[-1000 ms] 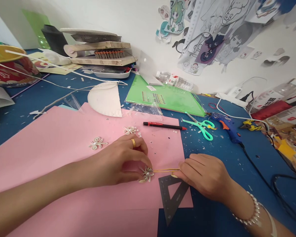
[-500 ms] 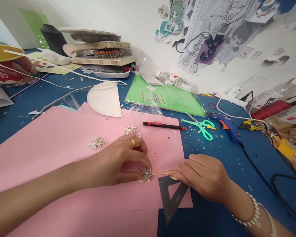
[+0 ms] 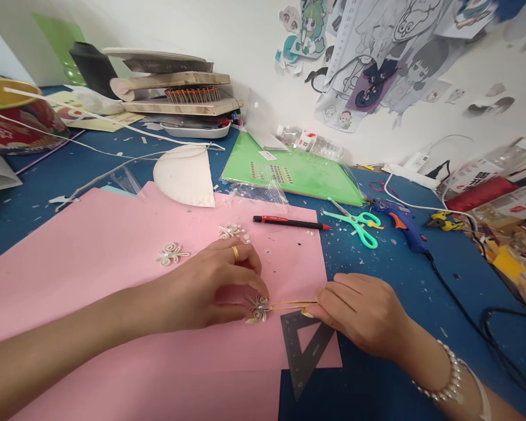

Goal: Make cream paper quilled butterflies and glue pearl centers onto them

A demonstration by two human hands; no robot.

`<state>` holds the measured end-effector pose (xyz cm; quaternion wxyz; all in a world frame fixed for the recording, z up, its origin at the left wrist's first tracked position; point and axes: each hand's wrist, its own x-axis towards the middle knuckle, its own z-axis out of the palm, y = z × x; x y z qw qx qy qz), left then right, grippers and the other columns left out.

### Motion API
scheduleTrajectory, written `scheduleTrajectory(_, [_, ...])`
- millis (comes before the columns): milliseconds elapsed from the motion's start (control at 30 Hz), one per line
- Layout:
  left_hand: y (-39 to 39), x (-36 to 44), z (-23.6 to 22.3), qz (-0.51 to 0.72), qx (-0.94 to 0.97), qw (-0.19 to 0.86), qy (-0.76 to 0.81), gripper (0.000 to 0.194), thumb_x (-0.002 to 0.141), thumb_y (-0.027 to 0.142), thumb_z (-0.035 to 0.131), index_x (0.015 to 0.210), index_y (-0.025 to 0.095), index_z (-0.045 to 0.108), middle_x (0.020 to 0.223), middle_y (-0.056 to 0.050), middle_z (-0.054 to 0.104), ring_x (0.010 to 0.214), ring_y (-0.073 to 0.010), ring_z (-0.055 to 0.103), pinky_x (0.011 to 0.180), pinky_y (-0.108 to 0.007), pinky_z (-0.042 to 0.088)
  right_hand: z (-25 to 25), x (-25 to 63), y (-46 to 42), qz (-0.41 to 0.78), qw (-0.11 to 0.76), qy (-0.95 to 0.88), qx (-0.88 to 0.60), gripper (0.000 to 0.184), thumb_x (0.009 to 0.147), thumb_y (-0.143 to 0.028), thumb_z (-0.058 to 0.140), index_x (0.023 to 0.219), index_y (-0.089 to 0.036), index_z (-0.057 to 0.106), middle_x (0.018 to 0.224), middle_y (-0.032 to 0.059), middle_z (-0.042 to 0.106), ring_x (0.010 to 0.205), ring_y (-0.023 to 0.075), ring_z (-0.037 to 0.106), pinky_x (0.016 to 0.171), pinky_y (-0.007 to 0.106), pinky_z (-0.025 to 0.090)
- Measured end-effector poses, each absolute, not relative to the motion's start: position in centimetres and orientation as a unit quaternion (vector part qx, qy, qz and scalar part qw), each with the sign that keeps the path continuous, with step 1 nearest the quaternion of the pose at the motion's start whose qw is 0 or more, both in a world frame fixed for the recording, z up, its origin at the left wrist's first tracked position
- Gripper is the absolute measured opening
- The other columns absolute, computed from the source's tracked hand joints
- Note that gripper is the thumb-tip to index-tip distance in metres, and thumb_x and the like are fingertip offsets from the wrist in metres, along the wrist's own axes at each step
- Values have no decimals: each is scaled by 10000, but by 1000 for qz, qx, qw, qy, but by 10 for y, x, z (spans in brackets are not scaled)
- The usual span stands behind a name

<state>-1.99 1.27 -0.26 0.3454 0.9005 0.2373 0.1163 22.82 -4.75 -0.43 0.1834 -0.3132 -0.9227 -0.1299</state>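
My left hand [image 3: 221, 280] holds a small white scroll-shaped ornament [image 3: 259, 308] with a pearl-like bead at its centre, thumb and forefinger at its sides. My right hand [image 3: 359, 310] is closed round a pair of thin gold tweezers [image 3: 293, 304]; their tips reach the ornament's right edge. What the tips grip, if anything, is too small to tell. Under the right hand's fingers lies a dark set square [image 3: 296, 345]. Beyond my left hand a second ornament [image 3: 228, 230] rests beside loose white beads [image 3: 246, 237], and a third ornament [image 3: 172, 254] sits farther left, both on pink paper [image 3: 114, 245].
A black and red pen [image 3: 291, 223] lies across the paper's far part. Mint scissors [image 3: 355, 221], a blue glue gun [image 3: 405, 228] with its cord, and yellow pliers [image 3: 442, 221] are at right. Behind are a white half disc [image 3: 186, 175] and a green sheet [image 3: 245, 158].
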Motion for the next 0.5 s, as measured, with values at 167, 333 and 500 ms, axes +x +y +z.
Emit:
scheduleTrajectory(167, [13, -20, -3, 118, 901, 340, 243, 141, 774, 226, 640, 901, 275, 676, 902, -16, 541, 833, -174, 506, 771, -287, 387, -4, 229, -47, -123, 181, -924, -312, 336, 917, -237, 434, 597, -171, 514, 514, -13, 507, 506, 126, 377, 493, 280, 244])
scheduleTrajectory(333, [11, -19, -3, 130, 896, 340, 253, 143, 762, 210, 653, 885, 276, 682, 894, -10, 546, 834, -171, 508, 778, -283, 392, -4, 228, -46, -117, 176, -924, -319, 345, 921, -249, 425, 596, -174, 511, 511, -16, 504, 502, 120, 379, 488, 279, 242])
scheduleTrajectory(500, [11, -20, -3, 125, 899, 337, 251, 149, 761, 215, 653, 894, 278, 680, 893, -11, 549, 832, -174, 510, 783, -292, 394, -4, 229, -47, -116, 173, -924, -321, 344, 922, -253, 424, 598, -175, 512, 511, -16, 504, 504, 122, 379, 489, 278, 249])
